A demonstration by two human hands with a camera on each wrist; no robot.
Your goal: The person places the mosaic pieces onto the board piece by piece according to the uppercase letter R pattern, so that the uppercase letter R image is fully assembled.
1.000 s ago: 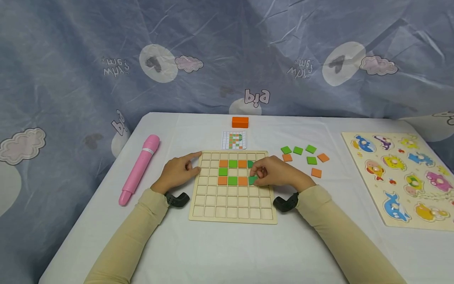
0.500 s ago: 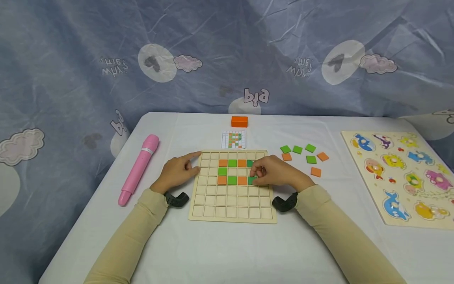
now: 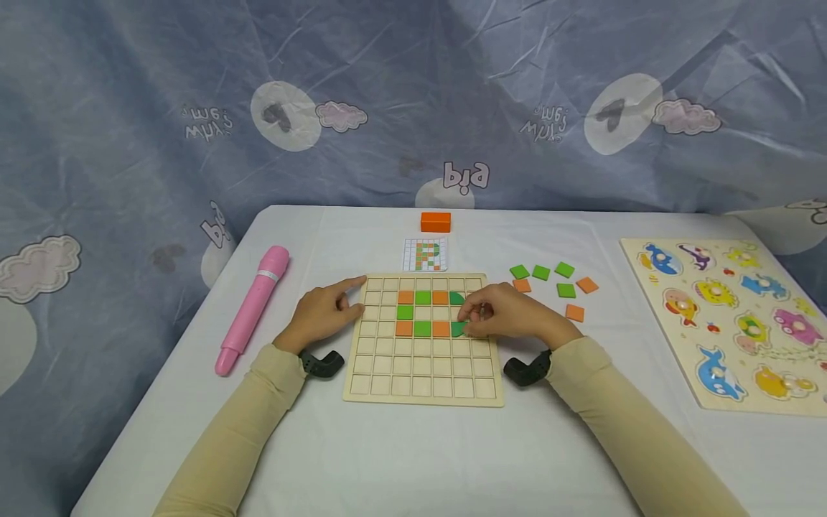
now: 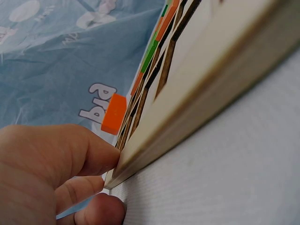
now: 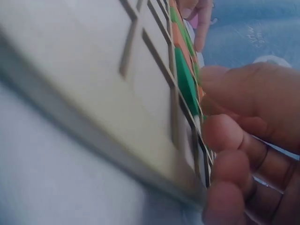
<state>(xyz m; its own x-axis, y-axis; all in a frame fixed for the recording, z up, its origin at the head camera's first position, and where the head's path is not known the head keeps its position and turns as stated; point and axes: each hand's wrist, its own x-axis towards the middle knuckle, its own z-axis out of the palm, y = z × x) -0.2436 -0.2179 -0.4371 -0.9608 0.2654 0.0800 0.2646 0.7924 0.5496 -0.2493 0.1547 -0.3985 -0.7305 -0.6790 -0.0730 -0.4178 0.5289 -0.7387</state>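
A square-grid wooden board [image 3: 422,388] lies on the table, with orange and green tiles in several cells. My left hand [image 3: 321,314] touches the board's left edge, index finger at the upper corner and thumb lower down. Over the board's right side, my right hand [image 3: 507,312] has its fingers bent and its thumb close to a dark green round-edged tile [image 3: 457,329]. This tile [image 5: 185,82] sits in its cell in the right wrist view, with thumb and fingers apart beside it. Another dark green round-edged tile [image 3: 455,297] lies two rows above.
Loose green tiles [image 3: 566,291] and orange tiles [image 3: 574,313] lie right of the board. Behind it are a pattern card [image 3: 425,255] and an orange block [image 3: 436,222]. A pink cylinder [image 3: 253,309] lies left; an animal puzzle board [image 3: 685,345] lies far right.
My right hand has shifted slightly right, uncovering more of both dark green round-edged tiles. The left hand stays at the board's edge.
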